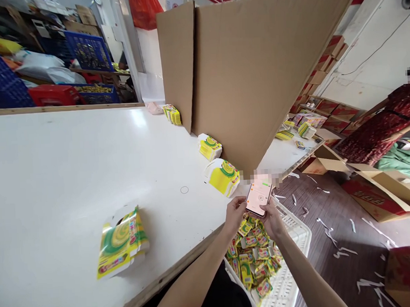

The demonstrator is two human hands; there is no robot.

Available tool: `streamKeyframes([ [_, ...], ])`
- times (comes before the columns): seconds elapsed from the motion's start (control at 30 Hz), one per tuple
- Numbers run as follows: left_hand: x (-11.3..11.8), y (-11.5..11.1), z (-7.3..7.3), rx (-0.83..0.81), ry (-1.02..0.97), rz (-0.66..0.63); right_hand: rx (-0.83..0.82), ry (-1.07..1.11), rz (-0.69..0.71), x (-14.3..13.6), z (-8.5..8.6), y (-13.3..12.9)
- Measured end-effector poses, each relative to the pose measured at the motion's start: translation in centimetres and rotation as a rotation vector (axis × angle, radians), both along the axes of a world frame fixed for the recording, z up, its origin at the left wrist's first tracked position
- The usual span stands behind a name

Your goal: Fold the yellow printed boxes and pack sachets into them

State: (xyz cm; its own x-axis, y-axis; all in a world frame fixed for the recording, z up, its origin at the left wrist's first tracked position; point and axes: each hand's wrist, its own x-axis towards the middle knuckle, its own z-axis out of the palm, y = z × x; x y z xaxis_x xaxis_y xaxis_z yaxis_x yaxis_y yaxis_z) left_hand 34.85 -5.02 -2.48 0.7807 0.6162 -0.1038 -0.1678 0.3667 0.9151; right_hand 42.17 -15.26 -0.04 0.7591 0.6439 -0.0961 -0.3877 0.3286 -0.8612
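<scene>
A smartphone point(258, 197) with a lit, pinkish screen is held between both hands above a white plastic crate. My left hand point(236, 210) grips its left edge, fingers curled around it. On the other edge, my right hand point(273, 219) holds it with the thumb over the lower corner of the screen. Below, the crate point(293, 259) contains many small yellow-green boxes point(254, 247). A stack of flat yellow carton blanks point(223, 176) lies on the white table just left of the phone, with another stack point(209, 147) behind it.
A yellow display box point(122, 242) sits on the white table point(55, 179). Tall cardboard sheets point(248, 68) stand along its far edge. Open cartons point(375, 195) and paper strips point(333, 243) occupy the floor at right, near a person in a dark red dress point(371, 122).
</scene>
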Motion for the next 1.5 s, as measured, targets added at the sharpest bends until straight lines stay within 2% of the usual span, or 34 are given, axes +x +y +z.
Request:
streamKeyframes([
  [0.27, -0.6, 0.1, 0.6, -0.118, -0.054, 0.037, -0.032, -0.036, -0.011, -0.3, 0.0, 0.3],
  [0.57, -0.9, 0.4, 0.8, -0.212, -0.077, -0.016, -0.101, -0.086, -0.081, -0.6, -0.3, 0.9],
  [0.93, -1.4, 0.3, 1.3, -0.202, -0.075, 0.007, -0.141, -0.170, -0.162, -1.8, -0.6, 1.6],
  [1.3, -1.6, 0.4, 1.0, -0.200, -0.071, 0.008, -0.156, -0.206, -0.167, -1.9, -1.1, 1.5],
  [1.5, -1.8, 0.5, 1.2, -0.210, -0.082, -0.017, -0.146, -0.192, -0.170, -2.0, -1.4, 1.5],
])
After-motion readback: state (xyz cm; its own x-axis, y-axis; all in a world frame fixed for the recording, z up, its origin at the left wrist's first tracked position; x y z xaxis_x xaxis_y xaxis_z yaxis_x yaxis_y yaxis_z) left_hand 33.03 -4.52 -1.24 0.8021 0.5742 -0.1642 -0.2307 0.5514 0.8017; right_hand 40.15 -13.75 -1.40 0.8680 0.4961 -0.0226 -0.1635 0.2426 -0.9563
